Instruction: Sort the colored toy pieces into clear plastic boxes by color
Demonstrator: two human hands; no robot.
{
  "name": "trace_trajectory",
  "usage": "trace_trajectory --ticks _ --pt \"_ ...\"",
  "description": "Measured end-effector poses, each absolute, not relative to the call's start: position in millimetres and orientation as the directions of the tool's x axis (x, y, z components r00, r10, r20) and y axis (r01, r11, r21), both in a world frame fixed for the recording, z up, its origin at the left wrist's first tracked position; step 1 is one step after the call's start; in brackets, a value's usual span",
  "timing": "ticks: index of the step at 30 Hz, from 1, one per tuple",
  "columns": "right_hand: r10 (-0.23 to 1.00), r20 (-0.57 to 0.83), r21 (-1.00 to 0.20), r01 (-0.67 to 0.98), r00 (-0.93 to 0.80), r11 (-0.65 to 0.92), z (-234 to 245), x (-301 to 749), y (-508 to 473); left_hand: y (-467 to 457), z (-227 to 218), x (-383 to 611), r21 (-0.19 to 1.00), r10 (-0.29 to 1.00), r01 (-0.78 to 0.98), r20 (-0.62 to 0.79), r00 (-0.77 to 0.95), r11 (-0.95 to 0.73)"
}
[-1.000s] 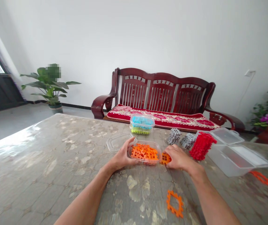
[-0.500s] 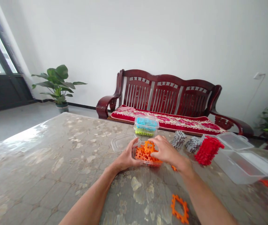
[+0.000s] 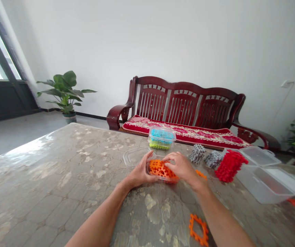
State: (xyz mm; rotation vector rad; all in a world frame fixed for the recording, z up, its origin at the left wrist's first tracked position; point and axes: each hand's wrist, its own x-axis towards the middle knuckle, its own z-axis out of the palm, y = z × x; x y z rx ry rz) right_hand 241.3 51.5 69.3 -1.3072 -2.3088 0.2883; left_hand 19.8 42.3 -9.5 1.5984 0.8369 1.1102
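Note:
A clear plastic box full of orange notched building pieces stands on the table. My left hand is closed around its left side, thumb at the near side and fingers at the far side. Over the box's right part is my right hand, thumb and forefinger apart, fingertips at the top of the orange pieces. Part of the box's right side is hidden by that hand. Behind my left hand lies a clear lid. A loose orange square frame piece lies near my right forearm.
A clear box with blue and green pieces stands behind. To the right are grey stacks, a red stack and an open translucent bin. Another orange piece lies beyond my right wrist. A wooden bench stands behind the table.
The orange square piece that my right hand held tilted above the box now lies lower among the other pieces. My right fingers have spread from it; my left hand stays on the box.

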Motion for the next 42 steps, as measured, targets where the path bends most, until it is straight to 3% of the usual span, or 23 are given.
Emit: trace_trajectory --ticks 5,11,16,29,34,37,42 --pt "0.958 0.202 -0.523 0.805 -0.203 0.281 67 314 57 43 -9 20 0.967 0.905 -0.022 0.245 0.348 -0.253" --pt "0.971 -0.076 -0.249 0.948 -0.226 0.201 53 354 45 41 -4 20 0.974 0.911 -0.003 0.212 0.353 -0.226" --pt "0.944 -0.136 -0.187 0.943 -0.301 0.274 56 351 36 39 -2 20 0.978 0.920 -0.007 0.199 0.336 -0.209" --pt "0.933 -0.080 -0.091 0.935 -0.351 0.344 50 351 31 38 1 21 0.978 0.923 0.016 0.192 0.335 -0.209" --pt "0.951 0.085 -0.192 0.932 -0.296 0.307 71 345 32 39 -1 22 0.977 0.922 -0.006 0.202 0.330 -0.212" --pt "0.921 0.215 -0.256 0.891 -0.326 0.375 83 327 29 40 -4 21 0.977 0.918 -0.010 0.206 0.340 -0.215" --pt "0.871 0.201 -0.314 0.812 -0.449 0.492 82 284 24 42 -7 21 0.972 0.907 -0.024 0.228 0.354 -0.235"
